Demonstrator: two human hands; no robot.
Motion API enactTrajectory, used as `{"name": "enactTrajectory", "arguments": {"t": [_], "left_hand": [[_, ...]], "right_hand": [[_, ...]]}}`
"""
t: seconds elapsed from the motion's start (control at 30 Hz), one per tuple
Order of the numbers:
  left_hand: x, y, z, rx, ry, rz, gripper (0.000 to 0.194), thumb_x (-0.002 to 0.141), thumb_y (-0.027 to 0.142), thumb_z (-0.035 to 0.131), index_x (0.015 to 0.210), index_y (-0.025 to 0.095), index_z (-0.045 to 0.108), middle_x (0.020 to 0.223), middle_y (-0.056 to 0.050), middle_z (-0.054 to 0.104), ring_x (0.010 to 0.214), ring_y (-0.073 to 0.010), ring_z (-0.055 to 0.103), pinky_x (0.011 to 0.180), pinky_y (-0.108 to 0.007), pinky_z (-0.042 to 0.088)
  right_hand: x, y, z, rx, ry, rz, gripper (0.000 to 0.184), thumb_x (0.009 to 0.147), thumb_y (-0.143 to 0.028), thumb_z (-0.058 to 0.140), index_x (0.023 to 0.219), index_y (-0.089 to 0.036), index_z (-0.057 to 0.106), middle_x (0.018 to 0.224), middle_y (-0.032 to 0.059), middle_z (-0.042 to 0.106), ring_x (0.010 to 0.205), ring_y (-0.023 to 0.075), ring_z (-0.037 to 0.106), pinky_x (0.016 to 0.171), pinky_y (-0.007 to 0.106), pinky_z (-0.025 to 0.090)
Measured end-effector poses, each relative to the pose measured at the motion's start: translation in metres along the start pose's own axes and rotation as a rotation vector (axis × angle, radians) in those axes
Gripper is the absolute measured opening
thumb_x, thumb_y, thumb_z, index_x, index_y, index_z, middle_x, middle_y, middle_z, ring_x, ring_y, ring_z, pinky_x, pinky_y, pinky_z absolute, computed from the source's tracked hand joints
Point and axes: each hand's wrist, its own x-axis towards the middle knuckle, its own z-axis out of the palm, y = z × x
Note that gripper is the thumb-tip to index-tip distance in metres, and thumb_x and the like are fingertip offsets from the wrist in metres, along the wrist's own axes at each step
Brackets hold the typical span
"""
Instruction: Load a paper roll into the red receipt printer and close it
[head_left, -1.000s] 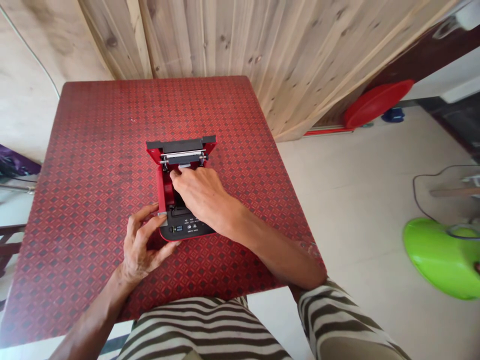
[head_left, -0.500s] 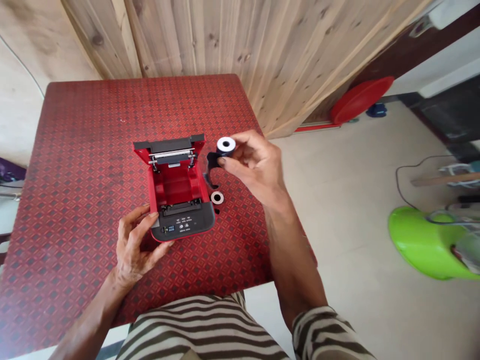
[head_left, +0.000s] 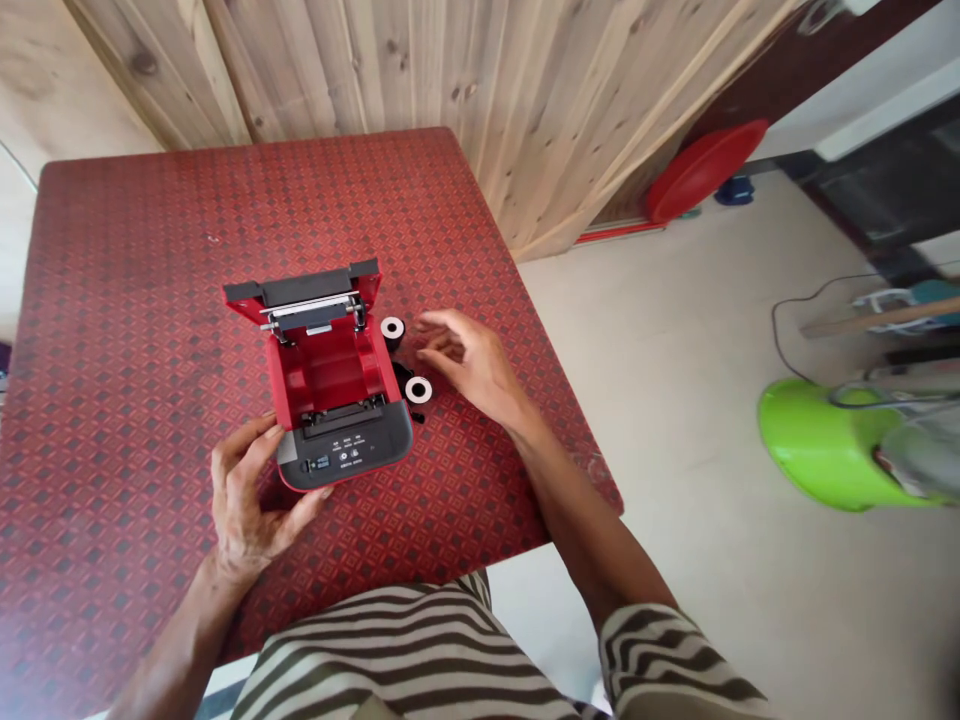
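A red and black label printer [head_left: 346, 445] stands on the table with its lid [head_left: 304, 290] raised and its red inner compartment bare. My left hand [head_left: 251, 495] is closed round the printer's front left corner, thumb along the front edge. Beside the printer's right wall lies one ribbon roll [head_left: 392, 339], dark outside with a white end and a round hole. Nearer me is a second white-ended roll [head_left: 428, 389], with dark film between the two. My right hand [head_left: 476, 370] is just right of the rolls, fingers loosely curled and apart, holding nothing.
The table [head_left: 150, 300] has a red diamond-patterned top and meets a wooden plank wall [head_left: 420, 70] at the back. On the floor to the right are a bright green plastic stool or tub [head_left: 810, 450] and a cable. A red basin [head_left: 705, 175] leans farther back.
My right hand has let go of the ribbon roll, which now rests beside the printer, and has drawn back. My left hand keeps its hold. The whole view has shifted slightly.
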Motion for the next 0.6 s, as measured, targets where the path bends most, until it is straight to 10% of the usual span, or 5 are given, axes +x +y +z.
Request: {"name": "enactTrajectory", "arguments": {"t": [0.2,0.4,0.6], "left_hand": [[0.002,0.002,0.009,-0.067,-0.069,-0.044,0.110,0.073,0.050,0.092,0.161,0.019,0.034,0.159,-0.024,0.044,0.147,-0.0381,0.047,0.115,-0.055,0.049],[-0.002,0.002,0.011,-0.107,-0.092,-0.094,0.104,0.078,0.040,0.090,0.162,0.022,0.032,0.162,-0.021,0.046,0.149,-0.0349,0.049,0.116,-0.050,0.052],[-0.006,0.008,0.006,-0.068,-0.091,-0.138,0.099,0.080,0.040,0.088,0.162,0.025,0.034,0.157,-0.017,0.053,0.144,-0.0350,0.055,0.113,-0.052,0.056]], "right_hand": [[-0.047,-0.016,-0.009,-0.076,-0.154,0.033,0.041,0.085,-0.018,0.077,0.125,-0.025,0.069,0.118,0.0053,0.075,0.100,0.0213,0.072,0.088,0.039,0.056],[-0.048,-0.011,0.012,-0.095,-0.025,-0.020,0.027,0.090,-0.020,0.074,0.117,-0.022,0.074,0.111,0.0054,0.079,0.099,0.0219,0.073,0.094,0.041,0.056],[-0.062,-0.044,-0.025,-0.030,-0.030,0.009,0.039,0.093,-0.021,0.073,0.132,-0.028,0.069,0.130,0.0061,0.075,0.119,0.0235,0.071,0.106,0.046,0.052]]}}
